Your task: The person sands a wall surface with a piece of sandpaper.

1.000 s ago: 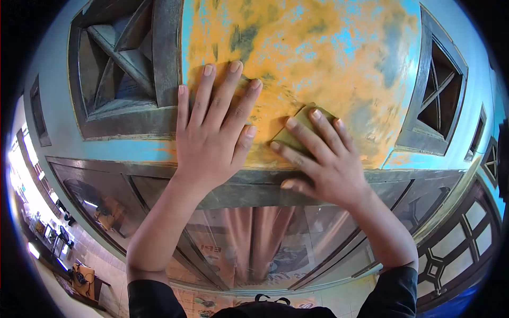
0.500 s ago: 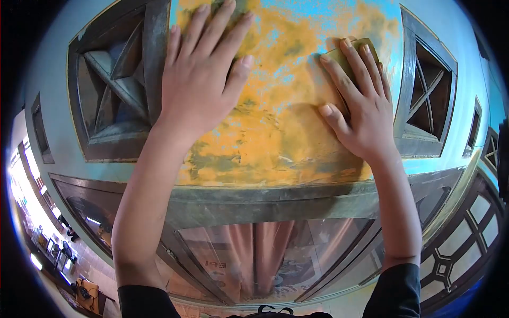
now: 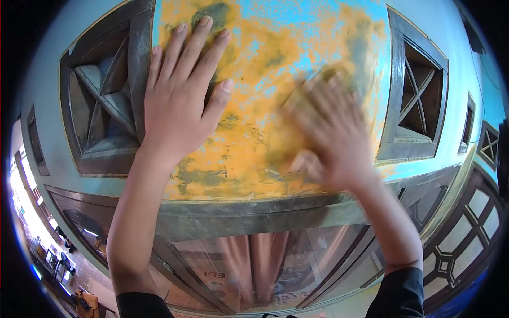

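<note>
My left hand [image 3: 180, 103] lies flat on the wall panel [image 3: 254, 143], fingers spread, with nothing in it. The panel is patchy orange, with bright blue paint and dark grey-green stains showing through. My right hand [image 3: 339, 138], smeared by motion, presses a folded yellow-brown sheet that looks like sandpaper [image 3: 298, 99] against the panel. Its thumb sticks out to the left, and most of the sheet is hidden beneath the fingers.
Dark wooden vents with crossed slats flank the panel, one on the left [image 3: 103, 95] and one on the right [image 3: 416, 90]. Below runs a wooden lintel [image 3: 254, 214] over a glass pane with pinkish curtains [image 3: 265, 259]. A panelled door [image 3: 461, 246] stands at lower right.
My right hand has swept down and left across the panel with the sandpaper. The left hand remains flat on the wall, appearing slightly lower and further left as the view shifts.
</note>
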Tool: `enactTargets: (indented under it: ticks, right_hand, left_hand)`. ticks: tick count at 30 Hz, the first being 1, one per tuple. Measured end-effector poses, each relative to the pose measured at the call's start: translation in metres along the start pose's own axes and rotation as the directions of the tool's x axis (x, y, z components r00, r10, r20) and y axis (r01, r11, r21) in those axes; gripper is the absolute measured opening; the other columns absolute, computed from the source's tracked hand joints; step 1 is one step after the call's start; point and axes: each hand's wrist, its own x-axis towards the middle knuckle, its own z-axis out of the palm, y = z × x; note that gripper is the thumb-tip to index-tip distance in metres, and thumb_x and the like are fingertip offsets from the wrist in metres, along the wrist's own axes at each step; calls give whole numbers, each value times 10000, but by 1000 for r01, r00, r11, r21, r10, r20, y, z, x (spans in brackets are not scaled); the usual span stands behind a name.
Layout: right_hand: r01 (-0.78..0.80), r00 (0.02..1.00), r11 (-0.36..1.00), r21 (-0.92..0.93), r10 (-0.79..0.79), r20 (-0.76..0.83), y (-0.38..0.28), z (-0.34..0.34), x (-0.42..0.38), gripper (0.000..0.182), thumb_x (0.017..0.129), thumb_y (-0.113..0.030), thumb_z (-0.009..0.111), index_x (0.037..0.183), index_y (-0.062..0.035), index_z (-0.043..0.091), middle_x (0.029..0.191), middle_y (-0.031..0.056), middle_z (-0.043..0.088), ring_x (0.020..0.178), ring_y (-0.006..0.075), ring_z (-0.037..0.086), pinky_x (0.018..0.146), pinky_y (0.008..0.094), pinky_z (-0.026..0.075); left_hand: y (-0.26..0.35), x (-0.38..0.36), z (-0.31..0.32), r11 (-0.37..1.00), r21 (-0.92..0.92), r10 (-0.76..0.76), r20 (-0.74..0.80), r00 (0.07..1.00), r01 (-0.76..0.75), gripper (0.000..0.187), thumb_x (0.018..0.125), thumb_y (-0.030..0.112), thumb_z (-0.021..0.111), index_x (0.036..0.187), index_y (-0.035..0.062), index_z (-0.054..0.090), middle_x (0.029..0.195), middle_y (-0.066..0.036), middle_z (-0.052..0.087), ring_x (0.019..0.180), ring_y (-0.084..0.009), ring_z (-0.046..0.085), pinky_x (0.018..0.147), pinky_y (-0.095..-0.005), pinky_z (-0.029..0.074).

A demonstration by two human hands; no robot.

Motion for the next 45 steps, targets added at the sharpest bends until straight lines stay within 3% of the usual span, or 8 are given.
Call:
enactTargets:
  ticks: [3, 9, 15, 21, 28, 34, 41, 45]
  right_hand:
    - [266, 958, 964, 21, -266, 105, -40, 23, -46, 656, 964, -698, 233, 1518, -365, 343, 1589, 23, 330, 1469, 287, 290, 1209, 524, 98]
    - [-148, 984, 987, -57, 141, -104, 44, -1, -4, 653, 936, -697, 346, 1447, -317, 491, 1563, 86, 367, 1455, 359, 296, 1179, 545, 174]
    - [186, 981, 982, 33, -187, 52, -30, 17, -37, 660, 943, -703, 325, 1422, -296, 526, 1543, 103, 399, 1434, 392, 326, 1176, 544, 184]
    - [-149, 965, 986, -78, 128, -229, 21, 7, 39, 669, 938, -687, 349, 1478, -301, 432, 1566, 29, 369, 1440, 345, 323, 1185, 517, 220]
    - [28, 999, 999, 21, -28, -20, -36, 8, 14, 635, 949, -666, 354, 1471, -315, 449, 1562, 41, 373, 1446, 311, 326, 1189, 514, 204]
    - [-260, 924, 965, -35, 238, -298, 18, 15, 35, 613, 951, -617, 403, 1477, -306, 445, 1563, 80, 365, 1455, 352, 295, 1181, 553, 188]
    - [17, 999, 1000, -26, -16, 46, -30, 10, -10, 629, 950, -665, 353, 1454, -313, 481, 1568, 69, 364, 1459, 359, 289, 1181, 545, 193]
    - [-246, 953, 969, -30, 236, -190, 8, 11, 15, 658, 938, -673, 371, 1465, -290, 468, 1570, 98, 355, 1466, 370, 268, 1182, 548, 186]
  left_hand:
    - [1, -1, 1, 1000, -4, -4, -25, 1000, 4, 568, 962, 347, 489, 1501, 192, 406, 1582, -72, 331, 1465, -338, 270, 1183, -541, 180]
    - [1, 3, 0, 1000, -17, -11, -21, 1000, 11, 595, 935, 355, 532, 1497, 200, 415, 1576, -72, 340, 1462, -339, 275, 1176, -558, 187]
    - [3, -1, -2, 1000, -15, -12, 2, 1000, 12, 615, 928, 363, 538, 1504, 193, 404, 1585, -74, 321, 1471, -338, 256, 1175, -572, 183]
    - [4, -8, -4, 999, -33, -21, 14, 1000, 22, 610, 927, 356, 538, 1498, 181, 410, 1585, -79, 317, 1468, -338, 257, 1175, -572, 187]
    - [4, -11, -2, 1000, -18, -12, 1, 1000, 12, 557, 986, 327, 426, 1518, 167, 376, 1593, -72, 313, 1476, -320, 259, 1193, -531, 157]
    - [3, -11, 1, 1000, -28, 7, -60, 998, -9, 544, 949, 303, 504, 1473, 169, 436, 1556, -66, 358, 1448, -331, 295, 1165, -561, 232]
    - [3, -12, 1, 1000, -18, -7, -66, 998, 6, 530, 965, 314, 485, 1475, 183, 434, 1559, -61, 356, 1452, -318, 293, 1171, -559, 227]
    - [2, -13, 4, 1000, -15, 0, -67, 998, -1, 537, 963, 340, 496, 1477, 201, 434, 1562, -59, 351, 1455, -312, 288, 1176, -550, 224]
